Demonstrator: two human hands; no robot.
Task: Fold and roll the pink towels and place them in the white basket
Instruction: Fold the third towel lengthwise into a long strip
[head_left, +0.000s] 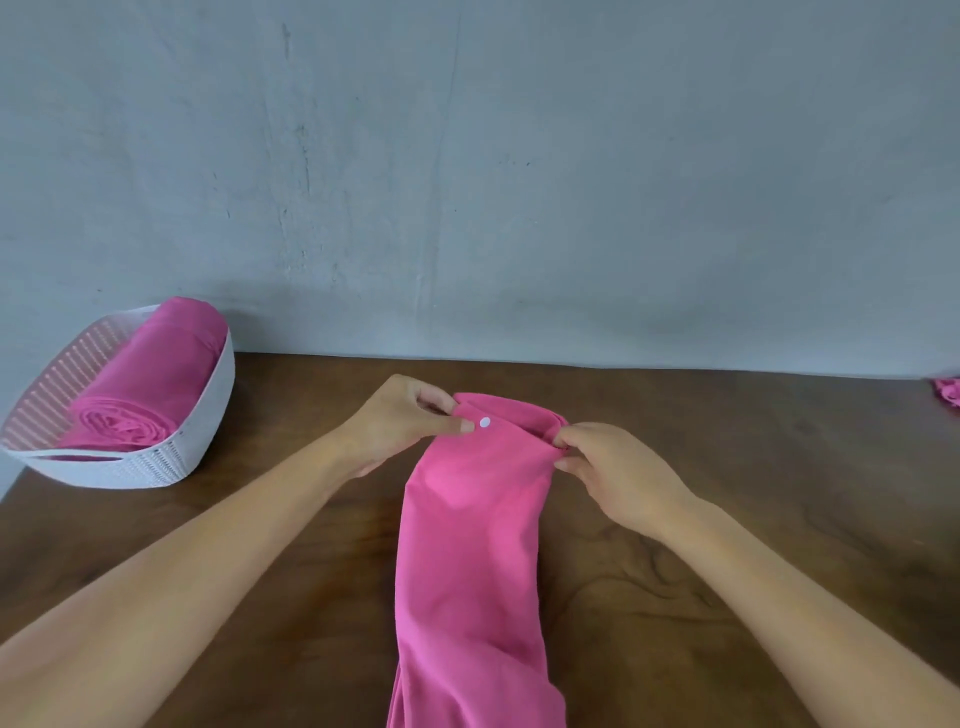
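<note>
Two hands pinch the far end of the pink towel (472, 545): our left hand (400, 421) and right hand (618, 467) curl its first turn under thumbs and fingers, so the roll starts tight. The folded strip trails back from our fingers; well left of them sits the white basket (202, 447), holding one rolled towel (150, 384).

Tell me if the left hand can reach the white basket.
Probably yes: only tabletop lies between the left hand and the white basket, though its grip is on the pink towel.

Head camera looks down, close over table (779, 441).
</note>
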